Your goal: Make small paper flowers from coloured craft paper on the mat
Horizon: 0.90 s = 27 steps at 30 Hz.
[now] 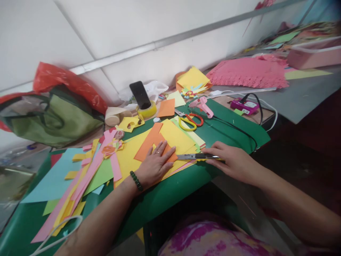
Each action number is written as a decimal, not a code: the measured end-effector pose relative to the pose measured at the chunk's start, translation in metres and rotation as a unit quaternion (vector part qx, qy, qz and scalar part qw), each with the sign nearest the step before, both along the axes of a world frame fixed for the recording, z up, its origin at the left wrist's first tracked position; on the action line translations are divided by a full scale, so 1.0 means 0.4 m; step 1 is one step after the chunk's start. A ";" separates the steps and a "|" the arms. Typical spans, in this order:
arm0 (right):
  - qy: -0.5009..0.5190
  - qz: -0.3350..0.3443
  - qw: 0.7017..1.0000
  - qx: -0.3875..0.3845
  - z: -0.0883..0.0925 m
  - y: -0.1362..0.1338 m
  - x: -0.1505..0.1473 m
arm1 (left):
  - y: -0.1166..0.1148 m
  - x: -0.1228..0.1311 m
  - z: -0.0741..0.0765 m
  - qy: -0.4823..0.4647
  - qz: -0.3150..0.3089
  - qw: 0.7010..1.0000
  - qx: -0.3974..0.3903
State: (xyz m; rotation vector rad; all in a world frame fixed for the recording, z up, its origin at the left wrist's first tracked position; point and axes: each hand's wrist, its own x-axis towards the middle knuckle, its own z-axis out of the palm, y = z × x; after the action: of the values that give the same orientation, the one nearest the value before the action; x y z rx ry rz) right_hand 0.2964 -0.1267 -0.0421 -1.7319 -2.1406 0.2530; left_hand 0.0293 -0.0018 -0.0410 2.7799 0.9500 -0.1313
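Observation:
My left hand (157, 161) lies flat, fingers spread, over folded or overlapping orange paper (149, 142). Beneath that is a stack of yellow paper sheets (178, 135), with green and pink sheets showing at its edges. A utility knife (197, 156) is gripped in my right hand (226, 158), its blade pointing left and its tip at the right edge of the orange paper, near my left fingertips. Whether the blade touches the paper, I cannot tell. Scissors (190, 121) with red and yellow handles rest just beyond the stack.
Paper strips (87, 177) and a blue sheet (58, 174) cover the left of the green mat (165, 206). A phone (140, 94) leans by yellow tape (147, 111). Behind stands a pink glue gun (204, 106), its cord (234, 126) running right, near a purple power box (245, 106).

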 end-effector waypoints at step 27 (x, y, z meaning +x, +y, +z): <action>-0.041 -0.090 0.995 0.023 0.011 0.071 -0.027 | 0.008 0.006 0.010 -0.045 0.097 0.994 -0.037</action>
State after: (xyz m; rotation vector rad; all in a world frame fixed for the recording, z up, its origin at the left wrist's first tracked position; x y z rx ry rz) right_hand 0.2855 -0.0983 -0.0379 -1.9245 -2.0110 0.0851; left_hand 0.0317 0.0014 -0.0371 2.5863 1.1598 -0.0124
